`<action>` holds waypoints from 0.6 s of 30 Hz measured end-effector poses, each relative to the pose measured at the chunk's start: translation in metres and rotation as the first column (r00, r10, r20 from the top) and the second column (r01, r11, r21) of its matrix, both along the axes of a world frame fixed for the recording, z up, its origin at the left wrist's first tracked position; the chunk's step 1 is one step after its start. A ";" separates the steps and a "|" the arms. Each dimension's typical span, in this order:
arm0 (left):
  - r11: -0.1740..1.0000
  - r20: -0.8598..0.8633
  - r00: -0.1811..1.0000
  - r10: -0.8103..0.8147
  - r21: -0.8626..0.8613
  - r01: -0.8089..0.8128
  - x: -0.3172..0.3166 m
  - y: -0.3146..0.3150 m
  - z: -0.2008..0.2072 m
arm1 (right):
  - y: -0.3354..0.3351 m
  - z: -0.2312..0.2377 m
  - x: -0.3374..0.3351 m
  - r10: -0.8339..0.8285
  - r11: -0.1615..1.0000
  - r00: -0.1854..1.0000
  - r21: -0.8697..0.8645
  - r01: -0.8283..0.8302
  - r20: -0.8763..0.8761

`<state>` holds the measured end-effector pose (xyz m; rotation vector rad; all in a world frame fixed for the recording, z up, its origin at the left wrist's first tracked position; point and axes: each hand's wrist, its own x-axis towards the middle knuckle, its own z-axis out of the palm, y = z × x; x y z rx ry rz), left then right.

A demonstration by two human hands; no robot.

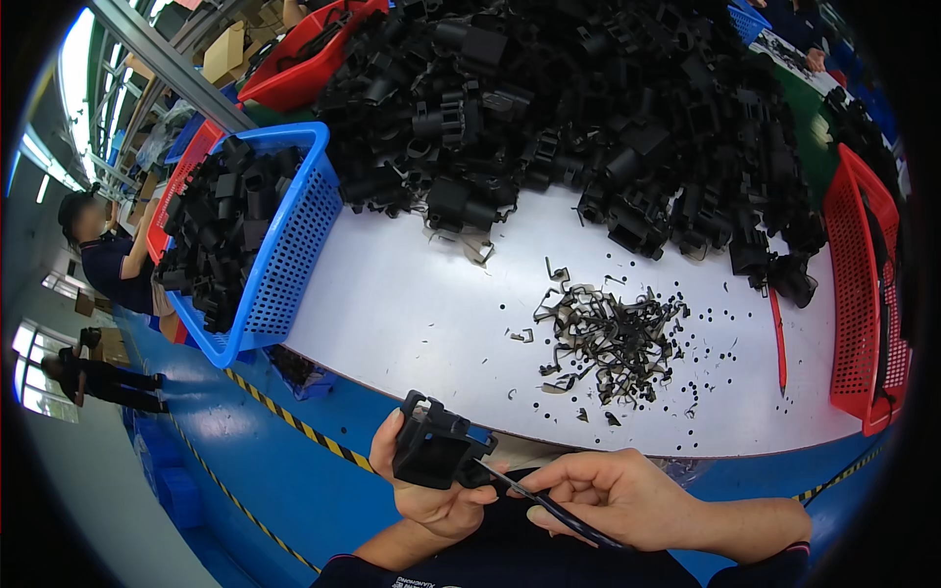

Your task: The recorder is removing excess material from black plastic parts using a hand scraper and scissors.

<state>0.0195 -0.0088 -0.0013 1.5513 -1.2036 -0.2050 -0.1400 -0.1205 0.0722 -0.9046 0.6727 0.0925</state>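
Observation:
Close to my body, below the table's near edge, my left hand is closed around a black moulded plastic part with a square, frame-like opening. My right hand grips a trimming knife with a dark handle and a thin metal blade. Its tip touches or nearly touches the right side of the part; exact contact cannot be made out. Beyond my hands, a small heap of trimmed plastic scraps and scattered black dots lies on the white tabletop.
A large pile of black plastic parts covers the table's far side. At left stands a full blue basket; a red basket is at right, near a red stick-like tool. People are in the background at left.

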 end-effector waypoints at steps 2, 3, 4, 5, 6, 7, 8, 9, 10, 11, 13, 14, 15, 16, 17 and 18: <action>1.000 0.004 1.000 -0.008 0.003 0.008 0.000 0.001 0.000 | 0.001 -0.001 0.000 -0.002 0.999 1.000 -0.034 0.003 0.007; 1.000 0.001 1.000 -0.011 0.001 0.011 0.000 0.001 0.000 | 0.001 -0.001 0.000 0.000 0.999 1.000 -0.041 0.000 0.007; 1.000 -0.016 1.000 -0.012 -0.011 0.012 -0.001 -0.001 0.002 | 0.001 -0.001 0.000 0.002 0.999 1.000 -0.049 -0.002 0.007; 1.000 -0.010 1.000 -0.013 -0.011 0.013 -0.001 -0.001 0.002 | 0.001 -0.001 0.000 0.005 0.998 1.000 -0.056 -0.004 0.007; 1.000 -0.003 1.000 -0.013 -0.012 0.013 -0.001 -0.001 0.003 | 0.001 -0.002 0.000 -0.002 0.998 1.000 -0.062 0.003 0.014; 1.000 0.027 1.000 -0.012 -0.001 0.012 0.000 -0.001 0.004 | 0.002 -0.003 0.000 -0.007 0.998 1.000 -0.067 0.009 0.021; 1.000 0.020 1.000 -0.010 0.004 0.010 0.000 -0.001 0.003 | 0.003 -0.004 0.000 -0.013 0.997 1.000 -0.073 0.015 0.028; 1.000 0.013 1.000 -0.008 0.010 0.008 0.000 -0.001 0.003 | 0.004 -0.004 -0.001 -0.016 0.995 0.999 -0.094 0.020 0.042; 1.000 -0.032 0.999 -0.004 0.011 0.004 -0.002 0.000 0.001 | 0.004 -0.004 -0.001 -0.017 0.993 0.998 -0.116 0.024 0.056; 1.000 -0.038 0.999 -0.002 0.014 0.003 -0.003 0.000 0.002 | 0.005 -0.004 -0.002 -0.019 0.990 0.997 -0.138 0.028 0.069; 1.000 -0.012 1.000 -0.003 0.025 0.004 -0.003 -0.001 0.005 | 0.001 0.003 -0.004 -0.016 0.999 0.999 -0.047 0.018 0.040; 1.000 0.030 1.000 -0.008 0.028 0.007 -0.003 -0.003 0.009 | -0.001 0.006 -0.006 -0.016 1.000 1.000 0.000 0.016 0.025; 0.999 0.073 0.997 -0.012 0.031 0.010 -0.003 -0.005 0.012 | -0.001 0.007 -0.007 -0.012 1.000 1.000 0.003 0.012 0.014; 1.000 0.128 0.992 -0.012 0.028 0.009 -0.003 -0.007 0.016 | -0.001 0.008 -0.009 -0.005 1.000 1.000 0.005 0.005 0.005; 1.000 0.145 0.989 -0.008 0.026 0.005 -0.004 -0.008 0.018 | -0.002 0.009 -0.010 0.002 1.000 1.000 0.007 -0.002 -0.005; 1.000 0.163 0.987 -0.003 0.022 0.000 -0.005 -0.009 0.020 | -0.001 0.009 -0.010 -0.004 1.000 1.000 0.020 0.004 -0.004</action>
